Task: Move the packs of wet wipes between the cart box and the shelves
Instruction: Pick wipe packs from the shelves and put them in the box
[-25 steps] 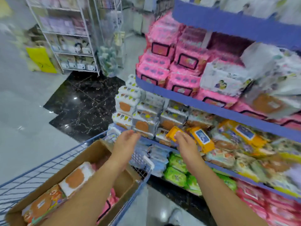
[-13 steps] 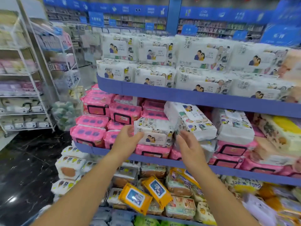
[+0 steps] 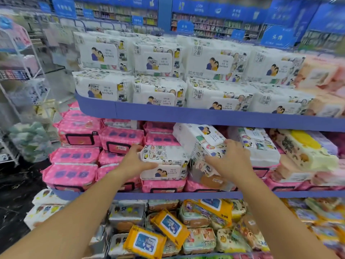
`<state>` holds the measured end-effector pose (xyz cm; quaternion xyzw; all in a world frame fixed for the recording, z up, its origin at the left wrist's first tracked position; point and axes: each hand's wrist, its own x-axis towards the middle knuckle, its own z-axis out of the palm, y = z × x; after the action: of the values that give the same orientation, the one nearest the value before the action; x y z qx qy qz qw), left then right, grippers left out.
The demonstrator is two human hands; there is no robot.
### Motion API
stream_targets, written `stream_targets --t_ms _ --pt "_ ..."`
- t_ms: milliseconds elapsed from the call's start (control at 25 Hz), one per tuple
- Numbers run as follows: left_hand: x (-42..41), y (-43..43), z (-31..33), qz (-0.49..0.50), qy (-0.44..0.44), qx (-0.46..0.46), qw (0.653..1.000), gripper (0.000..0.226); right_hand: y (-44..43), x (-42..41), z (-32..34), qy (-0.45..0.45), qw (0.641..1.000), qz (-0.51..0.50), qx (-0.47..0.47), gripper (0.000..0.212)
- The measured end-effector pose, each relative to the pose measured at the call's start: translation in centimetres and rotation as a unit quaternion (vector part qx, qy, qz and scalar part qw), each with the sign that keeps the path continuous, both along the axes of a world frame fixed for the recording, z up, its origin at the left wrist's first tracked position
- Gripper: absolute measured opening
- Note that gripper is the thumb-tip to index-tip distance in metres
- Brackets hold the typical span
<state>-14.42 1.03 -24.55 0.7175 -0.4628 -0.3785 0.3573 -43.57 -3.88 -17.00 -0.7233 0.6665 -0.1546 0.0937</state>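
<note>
A white wet-wipes pack [image 3: 164, 163] with cartoon print lies on pink packs on the middle shelf [image 3: 186, 195]. My left hand [image 3: 134, 163] clasps its left end, thumb on top and fingers along the front. A second white pack [image 3: 199, 139] leans tilted just to its right. My right hand [image 3: 229, 161] rests on that tilted pack with fingers spread. The cart box is out of view.
The top shelf [image 3: 186, 116] holds rows of the same white packs. Pink packs [image 3: 74, 152] fill the middle shelf's left side, yellow and peach packs [image 3: 302, 152] its right. Orange-lidded packs [image 3: 145, 242] lie loose on the lower shelf. A white wire rack [image 3: 18, 90] stands left.
My view rose from the cart and lower shelf to the middle and top shelves. Both hands moved up and forward, and they now touch the white packs.
</note>
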Motion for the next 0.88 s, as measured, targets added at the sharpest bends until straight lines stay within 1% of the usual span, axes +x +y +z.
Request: stream_targets --t_ms 80,120,160,200,240,320,360,440,520,600,720,840,880 --pt "1.1 -0.8 -0.8 -0.013 0.013 0.011 1.000 0.102 -1.7 1.1 0.9 0.111 0.993 -0.029 0.033 0.099" --pt "1.6 -1.2 -1.5 -0.020 0.027 0.007 0.999 0.110 -2.5 1.6 1.4 0.144 0.987 -0.035 0.056 0.106" --pt "2.2 -1.5 -2.4 -0.021 0.045 0.003 0.999 0.121 -3.3 2.1 1.8 0.149 0.984 -0.033 0.087 0.112" --pt "2.4 -1.8 -3.3 -0.023 0.059 -0.001 0.998 0.130 -4.3 2.5 2.1 0.126 0.984 -0.028 0.123 0.118" --pt "2.4 -1.8 -3.9 -0.033 0.073 -0.003 0.997 0.131 -5.2 2.8 2.1 0.089 0.983 -0.024 0.159 0.123" --pt "1.9 -1.4 -4.6 -0.055 0.082 -0.009 0.995 0.113 -6.2 3.1 2.1 0.042 0.980 -0.020 0.193 0.129" --pt "1.6 -1.4 -4.9 -0.066 0.077 -0.018 0.995 0.104 -6.3 3.2 1.9 0.034 0.981 -0.022 0.188 0.127" --pt "1.1 -1.3 -4.8 -0.071 0.071 -0.030 0.995 0.096 -5.7 3.5 1.7 0.022 0.989 -0.025 0.147 0.112" --pt "0.7 -0.5 -4.4 -0.057 0.063 -0.045 0.995 0.087 -4.5 3.6 1.5 0.013 0.995 -0.026 0.092 0.100" --pt "0.3 1.0 -4.4 -0.033 0.069 -0.060 0.995 0.080 -3.0 3.2 0.9 -0.003 0.998 -0.032 0.056 0.093" --pt "-0.2 4.7 -3.8 0.026 0.117 -0.094 0.988 0.073 -0.1 2.0 -0.2 -0.076 0.995 -0.015 0.056 0.088" --pt "0.1 9.2 -3.9 0.123 0.182 -0.071 0.973 0.071 3.3 1.2 -0.8 -0.141 0.988 0.021 0.060 0.076" --pt "0.2 11.2 -4.2 0.156 0.215 -0.061 0.962 0.062 4.5 1.3 -1.2 -0.154 0.985 0.044 0.066 0.072"
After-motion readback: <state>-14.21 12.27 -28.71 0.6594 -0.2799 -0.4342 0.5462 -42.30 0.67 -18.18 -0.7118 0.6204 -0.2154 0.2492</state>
